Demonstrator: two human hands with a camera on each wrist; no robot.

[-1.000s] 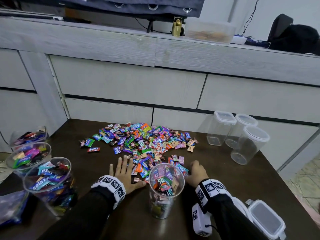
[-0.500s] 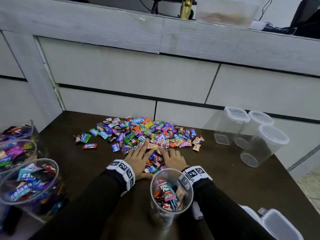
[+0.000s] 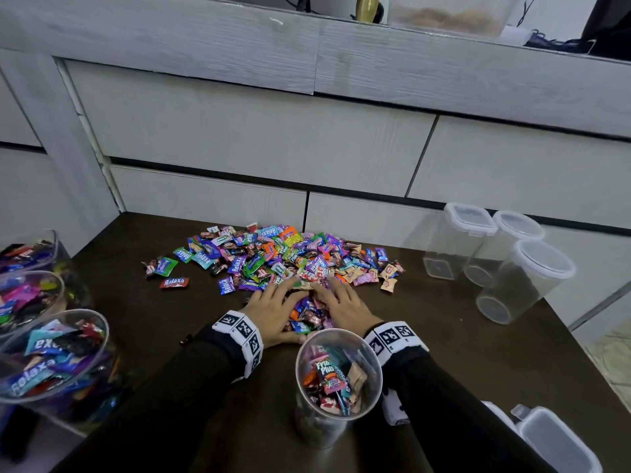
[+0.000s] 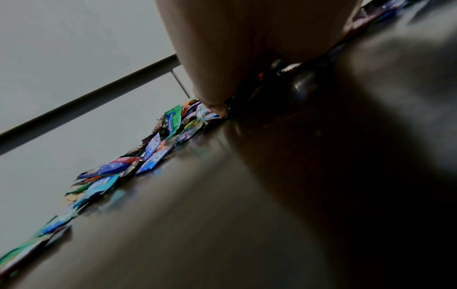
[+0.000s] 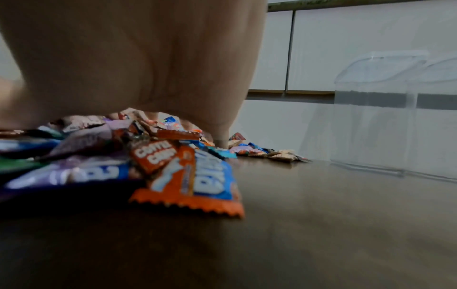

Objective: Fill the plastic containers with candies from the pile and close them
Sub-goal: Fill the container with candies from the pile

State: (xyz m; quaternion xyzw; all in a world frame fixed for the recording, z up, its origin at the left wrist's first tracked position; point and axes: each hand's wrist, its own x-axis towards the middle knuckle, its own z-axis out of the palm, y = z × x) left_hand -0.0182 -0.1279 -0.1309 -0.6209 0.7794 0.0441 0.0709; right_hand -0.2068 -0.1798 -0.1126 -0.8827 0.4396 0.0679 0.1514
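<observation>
Bare worktop (image 3: 426,336) lies open to my right. The open container (image 3: 338,387) stands close between my wrists; filled containers (image 3: 51,363) crowd the left edge, lidded ones (image 3: 532,278) seemingly well apart, far right.

A dark wooden counter (image 3: 444,336) carries everything. Beyond the grips stands a pale grey drawer unit (image 3: 239,138); on its top, far beyond them, sit a brass-coloured object (image 3: 367,6) and a translucent tub (image 3: 447,15).

Head view looks down from above; both wrist views skim the table (image 3: 444,353) closely, sharing the candy pile (image 3: 273,257).
</observation>
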